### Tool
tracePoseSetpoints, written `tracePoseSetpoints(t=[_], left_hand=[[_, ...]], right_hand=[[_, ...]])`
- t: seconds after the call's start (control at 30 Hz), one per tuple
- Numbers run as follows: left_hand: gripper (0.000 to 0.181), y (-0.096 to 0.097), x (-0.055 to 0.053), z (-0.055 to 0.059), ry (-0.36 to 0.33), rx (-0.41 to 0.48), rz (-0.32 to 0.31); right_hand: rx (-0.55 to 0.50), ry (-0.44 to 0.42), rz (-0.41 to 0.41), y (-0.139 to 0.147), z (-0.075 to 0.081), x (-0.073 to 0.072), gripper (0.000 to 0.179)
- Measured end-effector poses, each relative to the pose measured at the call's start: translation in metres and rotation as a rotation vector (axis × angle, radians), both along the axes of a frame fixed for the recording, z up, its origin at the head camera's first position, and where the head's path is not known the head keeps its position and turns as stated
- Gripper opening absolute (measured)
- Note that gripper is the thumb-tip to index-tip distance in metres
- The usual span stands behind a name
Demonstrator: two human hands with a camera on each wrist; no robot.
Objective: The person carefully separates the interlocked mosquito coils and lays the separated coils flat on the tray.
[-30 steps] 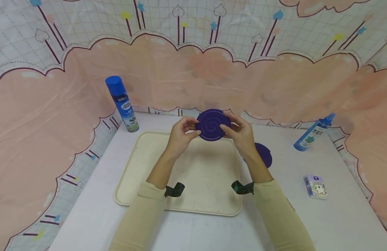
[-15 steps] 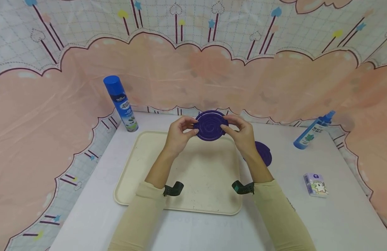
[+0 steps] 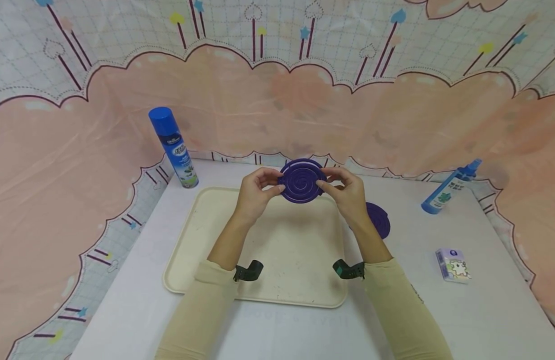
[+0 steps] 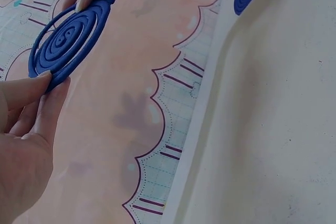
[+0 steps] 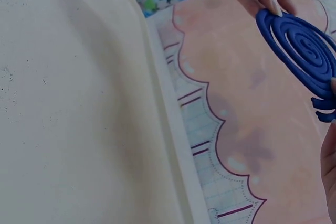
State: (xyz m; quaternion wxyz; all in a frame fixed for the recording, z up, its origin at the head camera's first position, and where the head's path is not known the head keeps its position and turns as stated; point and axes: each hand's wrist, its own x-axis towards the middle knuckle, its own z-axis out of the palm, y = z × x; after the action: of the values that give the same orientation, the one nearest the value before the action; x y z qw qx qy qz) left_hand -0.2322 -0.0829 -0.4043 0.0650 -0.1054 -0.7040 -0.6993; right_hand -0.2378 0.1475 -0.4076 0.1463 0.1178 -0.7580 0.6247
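Note:
A dark purple-blue mosquito coil (image 3: 302, 181) is held up above the back of the tray, its spiral face towards me. My left hand (image 3: 254, 196) pinches its left edge between thumb and fingers. On the opposite edge, my right hand (image 3: 349, 194) pinches it the same way, thumb in front. In the left wrist view, thin gaps show between the rings of the coil (image 4: 68, 40). Two loose ends stick out by the right hand in the right wrist view of the coil (image 5: 299, 51). A second coil (image 3: 380, 221) lies right of the tray, partly hidden by the right forearm.
The cream tray (image 3: 300, 292) lies on the white table (image 3: 268, 332) under both forearms. A blue spray can (image 3: 175, 150) stands at the back left. At the right are a blue spray bottle (image 3: 446, 192) and a small purple box (image 3: 454, 266). Patterned cloth (image 3: 241, 115) hangs behind.
The coil and left hand have shifted slightly left. The right fingers, earlier spread further behind the coil, now sit at its right edge.

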Motion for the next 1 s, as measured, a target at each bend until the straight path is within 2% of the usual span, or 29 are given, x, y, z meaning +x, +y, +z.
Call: tracePoseSetpoints(t=[0.23,0.53,0.83,1.0], left_hand=[[0.030,-0.0013,-0.0014,-0.0015,-0.032,0.017,0.003],[0.031,-0.0031,-0.0031,-0.0035,-0.040,0.005,0.013],[0.031,-0.0043,-0.0023,-0.0041,-0.058,0.000,0.028],[0.032,-0.0047,-0.0019,-0.0045,-0.074,0.018,0.024]], right_hand=[[-0.001,0.000,0.009,-0.0003,-0.0010,0.0005,0.030],[-0.088,-0.015,0.093,-0.0019,-0.0044,-0.0001,0.034],[-0.093,-0.045,0.114,-0.0028,-0.0070,0.0005,0.035],[-0.106,-0.071,0.124,-0.0031,-0.0067,0.0010,0.043]])
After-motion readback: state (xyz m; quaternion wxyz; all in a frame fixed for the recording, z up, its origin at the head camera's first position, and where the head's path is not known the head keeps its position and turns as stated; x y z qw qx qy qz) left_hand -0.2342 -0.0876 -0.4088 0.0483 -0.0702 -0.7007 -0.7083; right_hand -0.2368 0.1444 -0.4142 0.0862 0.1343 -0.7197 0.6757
